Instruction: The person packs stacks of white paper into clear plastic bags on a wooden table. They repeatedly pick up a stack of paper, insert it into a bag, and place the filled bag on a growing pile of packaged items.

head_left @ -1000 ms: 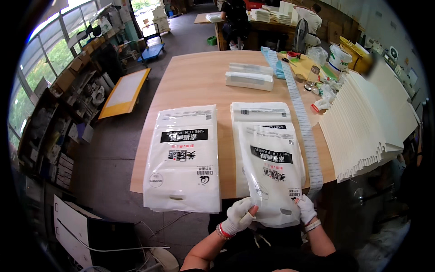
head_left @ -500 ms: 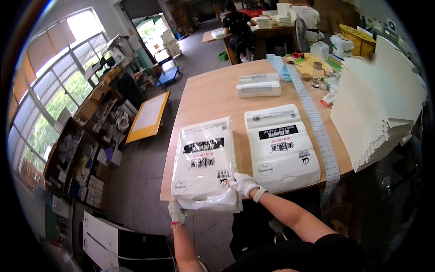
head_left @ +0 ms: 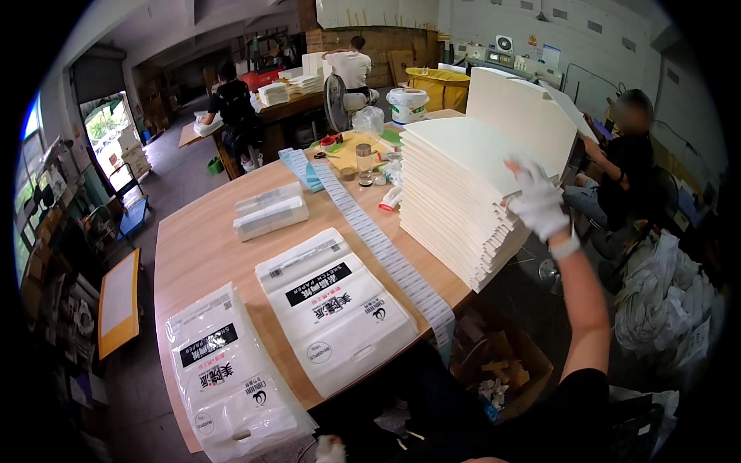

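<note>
My right hand (head_left: 539, 202), in a white glove, is raised over the corner of a tall stack of white paper (head_left: 455, 220) at the table's right. Its fingers look spread and hold nothing, though motion blurs them a little. Only part of my gloved left hand (head_left: 332, 449) shows at the lower edge, beyond the table's front edge; its fingers are hard to make out. Near it lies a printed white plastic bag (head_left: 224, 366), glossy and filled, with a handle slot. To its right sits a flat pile of similar printed bags (head_left: 332, 309).
Two wrapped white bundles (head_left: 270, 214) lie farther back on the wooden table (head_left: 201, 239). A long strip of labels (head_left: 378, 243) runs beside the bags. A glass jar (head_left: 364, 166) stands behind. A person (head_left: 629, 154) sits at right, handling paper; an open cardboard box (head_left: 502, 359) is below.
The view has swung right. My right hand has left the filled bag and risen to the paper stack. My left hand has come off the bag's corner and dropped to the lower edge.
</note>
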A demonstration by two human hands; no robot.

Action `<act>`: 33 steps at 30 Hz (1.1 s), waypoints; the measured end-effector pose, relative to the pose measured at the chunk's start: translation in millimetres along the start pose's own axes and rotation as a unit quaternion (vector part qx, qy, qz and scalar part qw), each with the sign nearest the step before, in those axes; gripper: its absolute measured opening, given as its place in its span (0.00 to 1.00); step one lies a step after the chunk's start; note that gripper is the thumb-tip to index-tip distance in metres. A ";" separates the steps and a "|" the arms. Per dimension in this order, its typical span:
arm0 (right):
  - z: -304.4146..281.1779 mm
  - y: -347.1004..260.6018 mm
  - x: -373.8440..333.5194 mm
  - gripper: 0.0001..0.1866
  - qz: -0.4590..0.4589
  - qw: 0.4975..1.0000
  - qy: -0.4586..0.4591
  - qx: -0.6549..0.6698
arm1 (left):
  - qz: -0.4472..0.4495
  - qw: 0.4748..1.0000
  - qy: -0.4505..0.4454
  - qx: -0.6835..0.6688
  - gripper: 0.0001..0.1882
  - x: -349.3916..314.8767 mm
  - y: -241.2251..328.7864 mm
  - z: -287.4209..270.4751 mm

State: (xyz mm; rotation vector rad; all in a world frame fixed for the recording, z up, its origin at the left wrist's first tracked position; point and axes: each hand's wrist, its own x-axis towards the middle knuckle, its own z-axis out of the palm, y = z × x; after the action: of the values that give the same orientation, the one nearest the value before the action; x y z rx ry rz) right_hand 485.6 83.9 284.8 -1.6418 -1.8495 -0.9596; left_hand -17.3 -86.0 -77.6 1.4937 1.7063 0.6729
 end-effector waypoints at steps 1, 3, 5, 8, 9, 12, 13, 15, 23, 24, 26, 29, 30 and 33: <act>3.5 13.2 9.8 0.29 0.037 0.995 -0.094 0.018 | 0.043 0.998 -0.012 -0.046 0.08 4.5 42.5 3.5; 17.8 35.3 18.0 0.29 0.106 0.954 -0.275 0.056 | 0.164 0.986 -0.031 -0.024 0.08 18.6 103.3 6.5; 30.6 55.3 17.5 0.23 0.030 0.976 -0.211 0.049 | 0.239 0.969 -0.058 0.001 0.07 46.6 133.1 16.2; 31.9 65.9 24.4 0.10 -0.044 0.993 -0.106 0.003 | 0.351 0.930 -0.091 -0.056 0.06 72.2 222.1 21.1; 25.8 59.3 26.7 0.09 -0.039 0.994 -0.093 -0.032 | 0.392 0.912 -0.107 -0.051 0.06 83.6 252.0 27.7; -1.3 25.6 31.1 0.08 -0.092 0.994 0.014 -0.049 | 0.283 0.862 -0.333 -0.256 0.16 121.9 331.5 68.2; -17.3 9.2 20.7 0.08 -0.116 0.992 0.000 -0.040 | 0.268 0.795 -0.407 -0.362 0.26 130.0 364.7 74.8; -50.8 -48.6 6.3 0.05 -0.233 0.971 -0.024 0.038 | 0.049 0.621 -0.517 -0.586 0.31 130.9 403.7 52.8; -61.3 5.1 -98.2 0.06 0.293 0.832 -0.184 0.435 | 0.108 0.705 -0.466 -0.524 0.14 64.2 387.3 -40.5; -42.5 4.7 -133.3 0.07 0.371 0.693 -0.194 0.586 | 0.152 0.812 -0.434 -0.359 0.18 67.8 375.7 -38.7; -38.2 -31.2 -157.7 0.13 0.454 0.565 -0.187 0.663 | 0.229 0.910 -0.322 -0.129 0.29 62.5 354.1 -29.5; -10.8 -144.8 -182.4 0.25 0.352 0.525 -0.044 0.774 | 0.374 0.919 -0.112 -0.062 0.45 34.9 310.9 25.6; 3.0 -177.4 -194.0 0.27 0.336 0.683 -0.029 0.648 | 0.447 0.894 0.014 -0.006 0.46 27.2 294.6 56.2; 36.0 -201.8 -212.4 0.24 0.328 0.805 -0.005 0.493 | 0.519 0.854 -0.002 0.034 0.43 33.4 276.6 62.3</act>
State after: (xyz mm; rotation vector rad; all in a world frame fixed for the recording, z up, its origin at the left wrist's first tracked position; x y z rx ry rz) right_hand 325.1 -31.5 65.7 -1.3614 -1.2090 0.3091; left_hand 193.1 -9.7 99.6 2.4441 0.7809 1.1310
